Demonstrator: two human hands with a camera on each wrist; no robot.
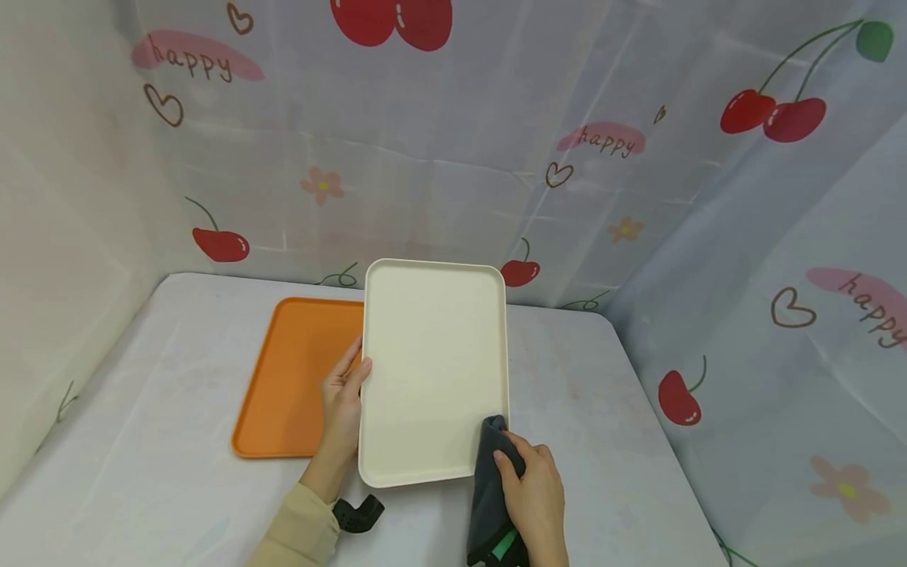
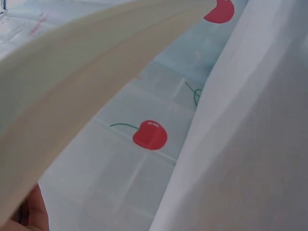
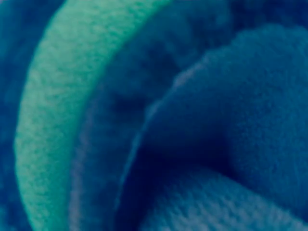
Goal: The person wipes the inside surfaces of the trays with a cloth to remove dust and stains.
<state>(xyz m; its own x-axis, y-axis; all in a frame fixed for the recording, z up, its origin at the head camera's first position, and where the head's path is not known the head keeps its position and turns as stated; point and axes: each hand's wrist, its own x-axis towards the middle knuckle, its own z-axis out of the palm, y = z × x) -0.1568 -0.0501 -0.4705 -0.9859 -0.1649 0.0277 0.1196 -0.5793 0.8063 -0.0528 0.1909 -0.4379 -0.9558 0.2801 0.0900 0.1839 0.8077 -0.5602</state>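
Observation:
A cream rectangular tray (image 1: pixel 434 370) is held up, tilted, above the table. My left hand (image 1: pixel 343 409) grips its left edge, the thumb over the rim and the other fingers mostly hidden behind. At the tray's lower right corner, my right hand (image 1: pixel 536 490) pinches a folded dark grey cloth (image 1: pixel 487 492) against the rim. The cloth hangs down and shows a green stripe near its bottom. In the left wrist view the tray's side (image 2: pixel 72 91) crosses the upper left, with fingers (image 2: pixel 38 211) below it. Dark cloth (image 3: pixel 269 106) and its green band (image 3: pixel 53 115) fill the right wrist view.
An orange tray (image 1: pixel 290 386) lies on the white-covered table (image 1: pixel 602 441), left of and partly behind the cream one. A cherry-patterned curtain (image 1: pixel 439 197) hangs at the back and right. A black wrist device (image 1: pixel 357 513) sits by the left sleeve.

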